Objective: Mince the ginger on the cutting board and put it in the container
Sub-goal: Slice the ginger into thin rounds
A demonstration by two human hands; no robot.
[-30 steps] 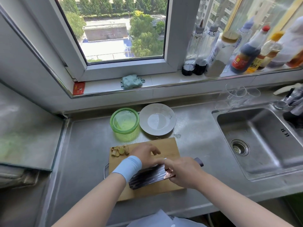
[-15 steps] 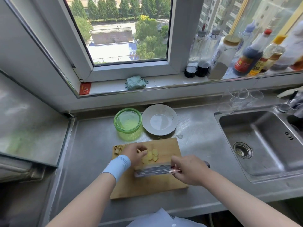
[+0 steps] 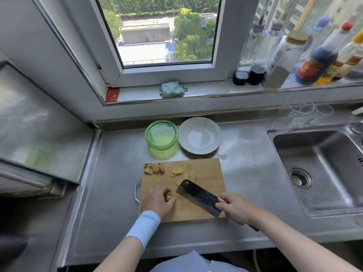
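The pale-yellow ginger slices [image 3: 177, 171] look light, firm and slippery, best pinned under the curled left hand [image 3: 158, 200], whose hold I cannot tell; the right hand [image 3: 234, 210] clasps the dark steel cleaver [image 3: 198, 199].

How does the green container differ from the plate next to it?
The green container is translucent and deep-walled; the plate is pale, opaque and shallow. The container is narrower across than the plate. Both are round and sit side by side on the counter behind the cutting board.
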